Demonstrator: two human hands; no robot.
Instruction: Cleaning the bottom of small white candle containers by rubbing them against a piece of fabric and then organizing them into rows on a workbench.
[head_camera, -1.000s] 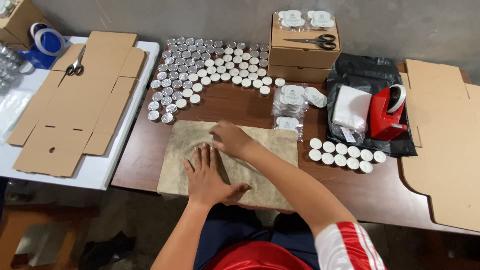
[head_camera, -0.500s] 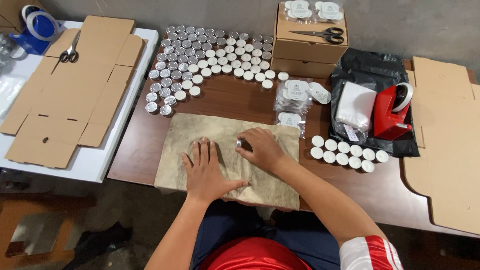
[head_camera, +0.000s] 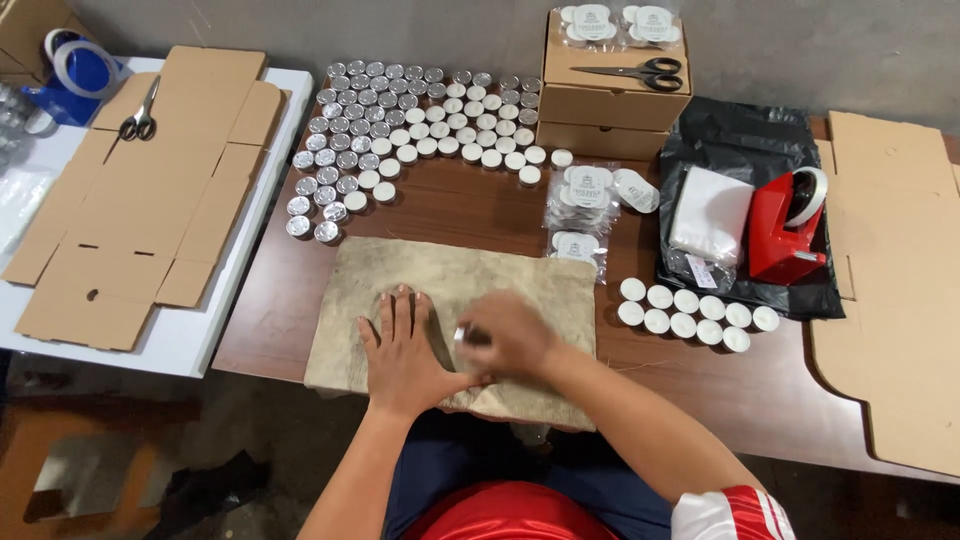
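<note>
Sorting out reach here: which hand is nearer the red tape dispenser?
Right. The right hand is on the cloth, toward the red tape dispenser; the left hand lies flat farther away.

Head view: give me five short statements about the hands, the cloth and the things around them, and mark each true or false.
1. The left hand lies flat, fingers spread, on the beige cloth. True.
2. The right hand holds a pair of scissors. False: it holds a small silvery piece, blurred, over the cloth.
3. The black-handled scissors lie on top of the stacked cardboard boxes. True.
4. The red tape dispenser stands on the white table. False: it stands on the black plastic bag, on the person's right.
5. A small group of white tealights lies right of the cloth. True.
</note>
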